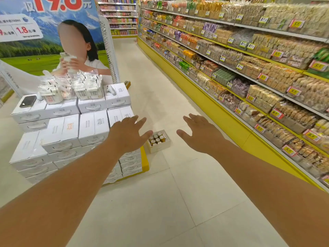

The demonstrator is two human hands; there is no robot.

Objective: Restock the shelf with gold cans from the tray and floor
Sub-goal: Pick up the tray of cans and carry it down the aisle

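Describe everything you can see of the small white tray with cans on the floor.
The tray is a small white box with low walls and an open top, seemingly cardboard. It sits flat on the pale tiled floor, turned at an angle, beside the yellow base of the stacked white cartons. Gold cans stand upright in its far part; the near part looks empty. Neither hand touches it.

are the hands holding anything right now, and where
Nothing is held: the left hand and right hand are open in the air above the tray of gold cans.
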